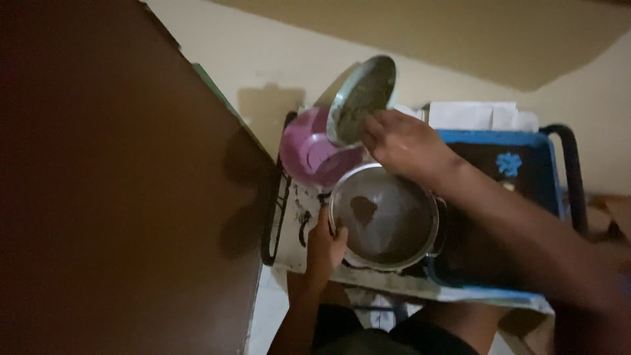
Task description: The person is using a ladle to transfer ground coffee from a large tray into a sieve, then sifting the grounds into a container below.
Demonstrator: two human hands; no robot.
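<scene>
- The right hand (402,143) had its fingers closed on the near edge of a round metal lid (363,98), which it held tilted up on edge, at the far side of the stove, over a pink plastic bowl (309,156).
- The left hand (324,246) rested on the left rim of a steel pot (385,217), fingers curled over the lip and the thumb outside (whether it truly gripped or only steadied, I could not tell in the dim light).
- The pot sat in the middle of a small, stained white stove (294,223), with the bowl touching or just overlapping its far-left rim.
- I judged the lid thin, stiff and light, easy to pinch at the rim, though bare metal may be slick if wet or greasy.
- The pot looked rigid and heavier; its rim seemed the surest place to take it, since no handles showed clearly.
- To the right lay a blue-edged tray (534,148) with a dark middle and a blue flower mark, and some white folded paper (480,116) beyond it by the wall.
- A brown door (112,197) filled the left.
</scene>
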